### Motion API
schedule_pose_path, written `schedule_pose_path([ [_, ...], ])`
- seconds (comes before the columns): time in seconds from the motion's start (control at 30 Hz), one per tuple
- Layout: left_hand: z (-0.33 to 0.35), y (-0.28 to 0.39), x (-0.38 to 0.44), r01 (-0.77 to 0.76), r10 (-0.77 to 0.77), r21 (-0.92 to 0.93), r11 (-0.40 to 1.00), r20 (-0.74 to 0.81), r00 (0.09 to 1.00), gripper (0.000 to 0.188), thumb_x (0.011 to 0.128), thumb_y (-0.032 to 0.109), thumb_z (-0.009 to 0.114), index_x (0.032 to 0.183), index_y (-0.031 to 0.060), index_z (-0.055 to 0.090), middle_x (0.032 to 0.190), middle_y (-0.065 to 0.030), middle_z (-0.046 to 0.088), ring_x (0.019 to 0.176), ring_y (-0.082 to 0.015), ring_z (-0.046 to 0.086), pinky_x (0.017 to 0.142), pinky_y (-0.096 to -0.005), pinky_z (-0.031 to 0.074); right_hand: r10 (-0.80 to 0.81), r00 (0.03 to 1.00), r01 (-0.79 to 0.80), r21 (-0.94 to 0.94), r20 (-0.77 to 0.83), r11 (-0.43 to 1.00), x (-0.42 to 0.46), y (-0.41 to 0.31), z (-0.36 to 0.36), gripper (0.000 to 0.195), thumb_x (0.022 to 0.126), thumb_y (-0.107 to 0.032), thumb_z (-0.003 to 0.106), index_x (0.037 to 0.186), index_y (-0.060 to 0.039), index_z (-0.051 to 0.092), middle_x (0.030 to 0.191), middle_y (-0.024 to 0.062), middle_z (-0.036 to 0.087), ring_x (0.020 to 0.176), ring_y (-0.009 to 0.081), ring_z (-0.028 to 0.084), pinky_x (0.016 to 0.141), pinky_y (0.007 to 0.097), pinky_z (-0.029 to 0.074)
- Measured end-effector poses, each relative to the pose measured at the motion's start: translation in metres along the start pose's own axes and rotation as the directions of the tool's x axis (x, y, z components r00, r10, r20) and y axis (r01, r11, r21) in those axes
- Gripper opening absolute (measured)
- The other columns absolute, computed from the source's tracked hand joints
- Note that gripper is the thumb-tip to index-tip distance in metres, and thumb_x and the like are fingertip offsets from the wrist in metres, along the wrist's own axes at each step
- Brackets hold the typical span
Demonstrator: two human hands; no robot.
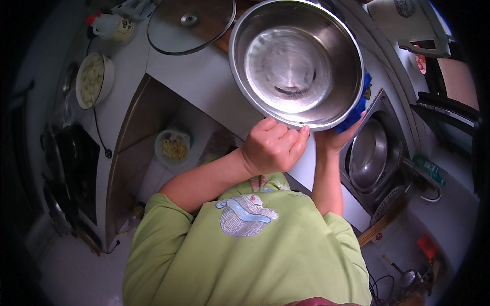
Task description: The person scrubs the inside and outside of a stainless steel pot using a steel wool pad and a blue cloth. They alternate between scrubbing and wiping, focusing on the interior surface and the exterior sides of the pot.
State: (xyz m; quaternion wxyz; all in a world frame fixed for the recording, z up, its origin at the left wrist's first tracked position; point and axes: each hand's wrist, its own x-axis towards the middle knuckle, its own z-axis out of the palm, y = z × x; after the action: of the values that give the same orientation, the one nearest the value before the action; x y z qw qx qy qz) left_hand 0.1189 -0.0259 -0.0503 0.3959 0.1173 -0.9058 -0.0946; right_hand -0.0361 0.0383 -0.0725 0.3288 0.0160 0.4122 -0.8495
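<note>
A large stainless steel basin (pixel 291 65) is tilted so that its inside faces me, with dark marks on its bottom. My left hand (pixel 276 144) grips the near rim, its fingers curled over the edge. At the lower right of the basin, my right hand (pixel 338 134) presses a blue cloth (pixel 351 119) to the outside wall. Most of the right fingers are hidden behind the basin and cloth. The basin is over the white countertop (pixel 191 90); I cannot tell whether it rests there.
A glass lid (pixel 183 28) lies at the back left. Farther left are a white bowl of pale cut pieces (pixel 92 78) and a red-capped bottle (pixel 115 28). A sink (pixel 398 153) at right holds a metal basin (pixel 368 157). Below the counter is a waste bin (pixel 170 160).
</note>
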Motion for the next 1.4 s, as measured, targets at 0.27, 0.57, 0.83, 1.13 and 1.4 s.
schedule_pose_path([
  [0.27,0.004,-0.006,0.024,0.060,-0.060,0.002,0.998,-0.008,0.998,0.027,0.066,0.009,0.074,0.092,0.0085,0.069,0.057,0.0035,0.048,0.049,-0.0125,0.051,0.047,-0.0271,0.035,-0.105,0.956,0.247,-0.563,0.272,0.789,-0.034,0.052,-0.074,0.061,0.103,-0.050,0.029,0.137,-0.0007,0.040,0.127,0.0098,0.055,0.117,0.0208,0.053,0.103,0.0352,0.038],
  [0.57,-0.025,-0.014,0.062,0.175,-0.187,-0.094,0.980,-0.130,0.974,0.024,0.063,0.007,0.085,0.081,0.0070,0.070,0.059,-0.0043,0.060,0.049,-0.0205,0.056,0.047,-0.0293,0.041,0.086,0.929,0.082,-0.428,0.359,0.900,0.095,-0.034,0.031,0.066,0.097,-0.057,0.041,0.130,-0.0010,0.055,0.116,0.0079,0.061,0.103,0.0152,0.056,0.094,0.0268,0.042],
  [0.83,-0.034,-0.031,0.086,0.554,-0.643,-0.440,0.707,-0.072,0.763,0.017,0.075,0.007,0.082,0.085,-0.0016,0.072,0.079,-0.0016,0.067,0.071,-0.0068,0.059,0.068,-0.0218,0.049,-0.345,0.628,0.776,-0.592,0.697,0.216,-0.037,0.026,0.062,0.054,0.090,-0.040,0.055,0.133,-0.0080,0.055,0.141,0.0142,0.049,0.139,0.0322,0.032,0.115,0.0526,0.010],
  [1.13,-0.036,-0.022,0.086,0.567,-0.673,-0.561,0.602,0.026,0.740,0.013,0.080,0.004,0.077,0.076,-0.0004,0.065,0.074,0.0008,0.063,0.066,-0.0034,0.054,0.063,-0.0181,0.044,-0.395,0.684,0.710,-0.683,0.613,0.170,0.119,-0.014,0.063,0.039,0.098,-0.035,0.043,0.120,-0.0068,0.060,0.126,0.0168,0.059,0.111,0.0319,0.060,0.088,0.0412,0.051],
  [1.4,-0.040,-0.049,0.095,0.610,-0.731,-0.579,0.541,0.035,0.681,0.014,0.080,0.001,0.076,0.074,0.0006,0.064,0.075,-0.0017,0.065,0.066,-0.0053,0.055,0.063,-0.0189,0.044,-0.596,0.527,0.734,-0.678,0.605,-0.040,-0.020,0.032,0.087,0.049,0.083,-0.036,0.061,0.123,-0.0068,0.062,0.139,0.0102,0.050,0.131,0.0295,0.041,0.107,0.0515,0.027],
])
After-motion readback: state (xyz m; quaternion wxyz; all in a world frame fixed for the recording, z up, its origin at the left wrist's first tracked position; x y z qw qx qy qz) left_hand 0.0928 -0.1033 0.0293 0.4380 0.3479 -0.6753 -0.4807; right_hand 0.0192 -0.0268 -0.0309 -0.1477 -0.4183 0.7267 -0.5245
